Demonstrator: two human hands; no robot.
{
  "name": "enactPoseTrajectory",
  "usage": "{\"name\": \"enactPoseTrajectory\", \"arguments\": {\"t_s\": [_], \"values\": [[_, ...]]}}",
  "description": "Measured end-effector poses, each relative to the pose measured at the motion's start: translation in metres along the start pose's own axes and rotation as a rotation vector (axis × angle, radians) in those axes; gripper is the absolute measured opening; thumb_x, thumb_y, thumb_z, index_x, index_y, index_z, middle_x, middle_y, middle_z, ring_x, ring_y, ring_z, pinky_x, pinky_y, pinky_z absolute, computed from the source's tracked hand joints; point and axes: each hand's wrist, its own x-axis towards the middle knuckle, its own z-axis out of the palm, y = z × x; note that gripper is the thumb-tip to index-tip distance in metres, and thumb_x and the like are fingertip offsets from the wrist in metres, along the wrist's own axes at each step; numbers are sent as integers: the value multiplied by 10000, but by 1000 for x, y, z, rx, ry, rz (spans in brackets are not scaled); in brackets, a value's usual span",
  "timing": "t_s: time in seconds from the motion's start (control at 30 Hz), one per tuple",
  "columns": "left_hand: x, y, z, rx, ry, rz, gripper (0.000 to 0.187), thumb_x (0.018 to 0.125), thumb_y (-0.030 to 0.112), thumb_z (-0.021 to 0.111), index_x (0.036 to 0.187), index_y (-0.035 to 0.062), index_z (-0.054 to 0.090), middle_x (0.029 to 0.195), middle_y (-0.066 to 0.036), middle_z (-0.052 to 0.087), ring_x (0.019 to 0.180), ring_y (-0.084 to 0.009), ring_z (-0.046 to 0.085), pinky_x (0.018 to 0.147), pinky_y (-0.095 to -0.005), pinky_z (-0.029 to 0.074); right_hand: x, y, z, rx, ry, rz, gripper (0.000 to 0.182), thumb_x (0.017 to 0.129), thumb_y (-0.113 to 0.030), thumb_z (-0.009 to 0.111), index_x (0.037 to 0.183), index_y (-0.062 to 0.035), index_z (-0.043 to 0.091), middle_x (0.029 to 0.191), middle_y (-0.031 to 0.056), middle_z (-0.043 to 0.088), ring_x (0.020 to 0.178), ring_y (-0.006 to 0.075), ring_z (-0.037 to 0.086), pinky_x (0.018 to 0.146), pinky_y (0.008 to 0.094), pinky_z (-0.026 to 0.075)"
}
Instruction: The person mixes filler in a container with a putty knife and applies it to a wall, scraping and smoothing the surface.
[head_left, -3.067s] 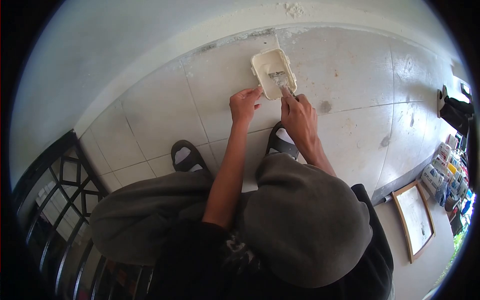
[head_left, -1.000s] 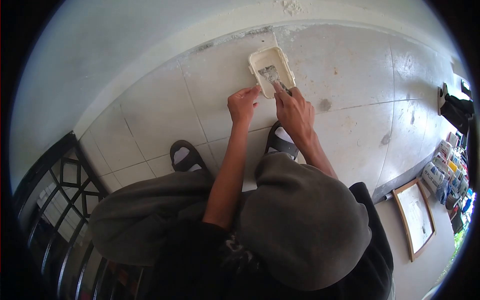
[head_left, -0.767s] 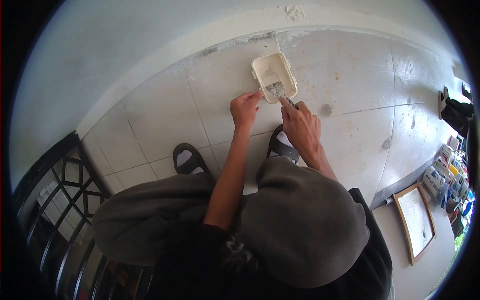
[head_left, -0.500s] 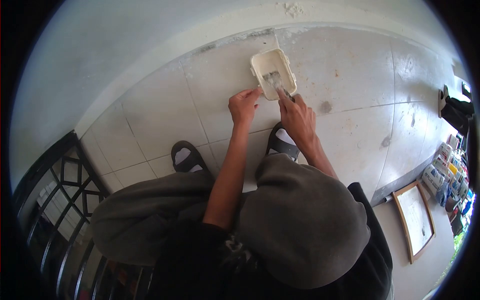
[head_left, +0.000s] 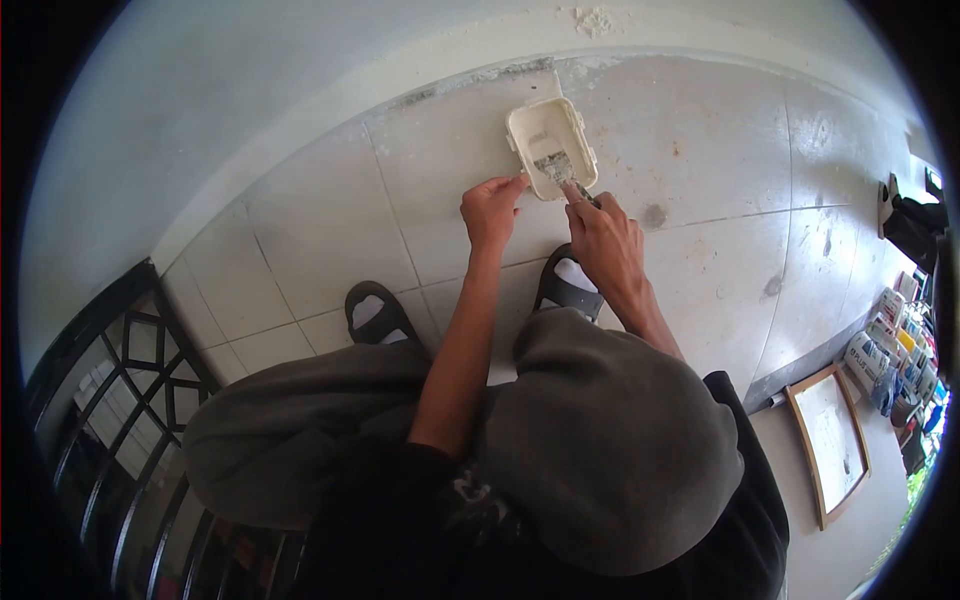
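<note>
A cream plastic tub [head_left: 516, 125] stands on the tiled floor, its inside coated with pale paste. My right hand [head_left: 606, 232] grips the handle of a putty knife [head_left: 554, 166], whose smeared blade is inside the tub near its close end. Pinching the tub's near left corner, my left hand [head_left: 491, 208] has thumb and fingers brought together at the rim. The part of the handle inside my right fist is hidden.
A pale wall [head_left: 300, 110] curves along the far side, with a lump of paste [head_left: 593, 21] on it. A black metal grille [head_left: 130, 370] is at left. Right lie a wood-framed board [head_left: 832, 440] and several containers [head_left: 868, 355]. My sandalled feet [head_left: 570, 285] are near the tub.
The putty knife has been drawn back toward me, baring more of the tub's bottom. My right hand has shifted slightly nearer and to the right; my left hand stays at the rim.
</note>
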Motion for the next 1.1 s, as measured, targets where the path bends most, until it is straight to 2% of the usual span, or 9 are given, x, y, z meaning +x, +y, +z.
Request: {"name": "enactPoseTrajectory", "arguments": {"t_s": [0.13,0.2,0.5,0.6,0.7,0.77,0.9,1.0,1.1], "values": [[1,-7,2,-15,-1,-48,332,839,266,760,965,-39,720,870,-78,705,793,-132,659,635,-276,555,12,-3,-9,33,79,-39,323,941,-208,557,1254,-190,635,840,179,605,631,402,629,544,488,512],[2,-9,2,-61,17,30,364,804,293,790,942,-40,740,810,-93,717,662,-122,648,545,-267,565,4,5,5,-9,66,-27,324,939,-204,558,1252,-185,637,832,178,601,624,396,625,539,481,508],[3,-7,3,-37,23,2,359,803,291,787,935,-40,741,785,-81,705,647,-118,635,552,-268,556,10,-2,-5,31,71,-40,329,936,-201,566,1255,-154,634,819,187,597,612,387,627,541,478,516],[3,-6,0,-30,-28,-42,339,831,276,767,956,-35,717,851,-63,693,795,-130,659,643,-269,559,15,4,15,40,81,-9,311,932,-191,592,1233,-169,668,831,167,610,655,370,624,595,469,507],[6,-7,0,6,2,44,378,807,304,781,926,-53,736,792,-88,709,665,-121,644,554,-269,557,5,7,19,8,62,-7,308,935,-187,587,1231,-165,667,829,174,605,658,381,624,600,477,512],[8,-7,-1,15,2,51,383,808,307,780,928,-54,736,798,-90,711,667,-123,646,553,-270,558,1,7,13,12,-33,12,329,942,-197,546,1258,-151,626,894,233,607,645,428,634,570,514,518],[6,-11,1,-25,11,53,392,807,315,782,933,-54,736,798,-92,714,653,-130,649,543,-268,557,1,0,-9,6,-46,-10,335,944,-196,544,1268,-150,614,881,232,606,646,430,633,576,512,517],[2,-3,-1,9,-36,-23,366,836,303,760,959,-39,720,854,-77,697,816,-138,666,639,-272,560,4,-11,-21,12,-50,-31,335,945,-193,539,1268,-139,611,864,231,602,644,429,633,574,505,516],[2,-3,1,14,-19,-42,359,835,307,760,940,-35,726,839,-75,696,793,-131,661,628,-270,559,14,-10,-10,45,74,-26,338,939,-192,580,1272,-162,632,803,182,594,652,381,619,578,480,503]]}}
